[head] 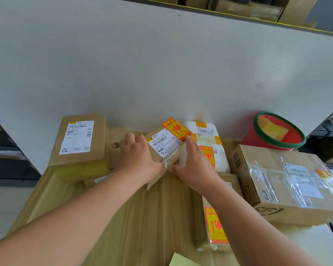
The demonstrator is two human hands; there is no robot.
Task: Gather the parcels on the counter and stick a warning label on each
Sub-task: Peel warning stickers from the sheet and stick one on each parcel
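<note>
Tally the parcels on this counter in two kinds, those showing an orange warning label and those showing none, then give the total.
Showing an orange warning label: 4 (small middle box, white bag, taped big box, flat parcel)
Showing none: 2 (left box, logo box)
Total: 6 parcels

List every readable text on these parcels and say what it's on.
"632A M017-00 71": shipping label on the tilted small box.
Huawei logo: brown carton left of it.
Too blurred to read: orange warning labels, other shipping labels, print on the large box.
</note>
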